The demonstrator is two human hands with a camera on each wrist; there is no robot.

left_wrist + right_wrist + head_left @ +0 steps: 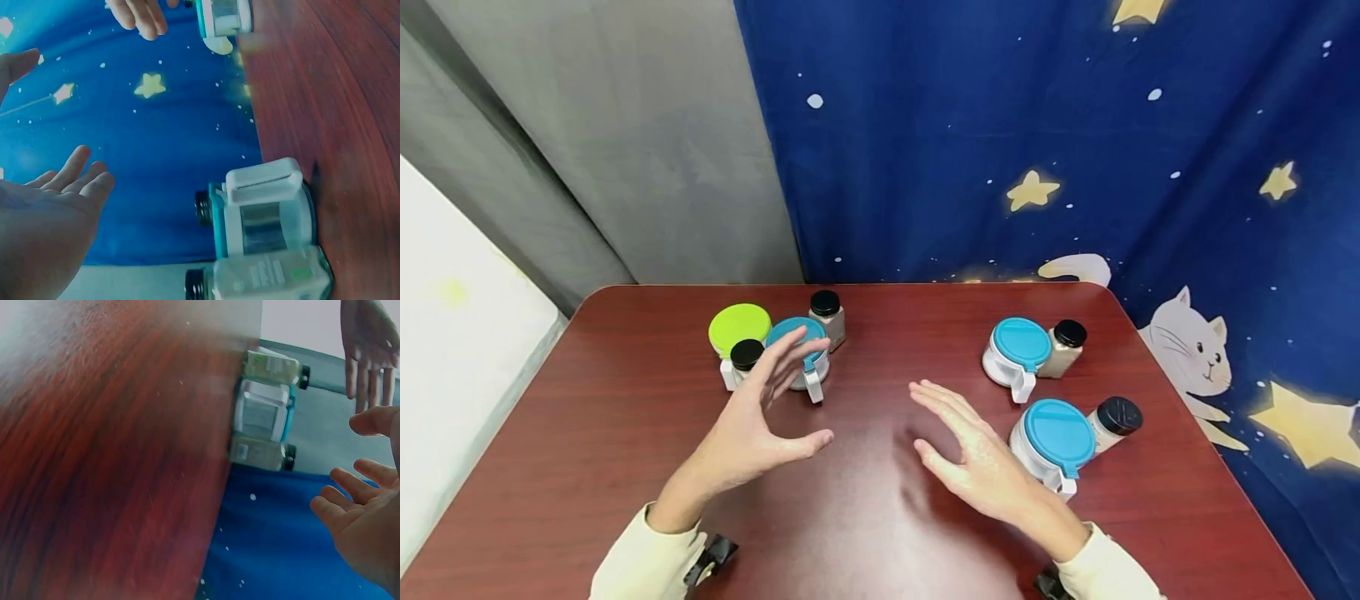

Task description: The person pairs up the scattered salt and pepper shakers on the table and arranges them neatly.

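My left hand (748,437) hovers above the table with fingers spread and thumb apart, holding nothing. Behind it stand a green-lidded jar (739,327), a blue-lidded jar (801,333) with a white handle, and two black-capped shaker bottles, one at the front (747,355) and one at the back (827,321). My right hand (981,462) is also raised, its fingers extended toward the left and nothing in its grasp. Close beside it sits a blue-lidded jar (1058,437) with a black-capped bottle (1117,417) behind. Fingers of my left hand partly cover the left blue-lidded jar.
Farther back on the right, another blue-lidded jar (1021,346) stands against a black-capped bottle (1063,346). The dark red table (865,517) ends at a blue starry curtain (925,167) and a grey curtain (625,150). A white surface (460,333) lies beyond its left edge.
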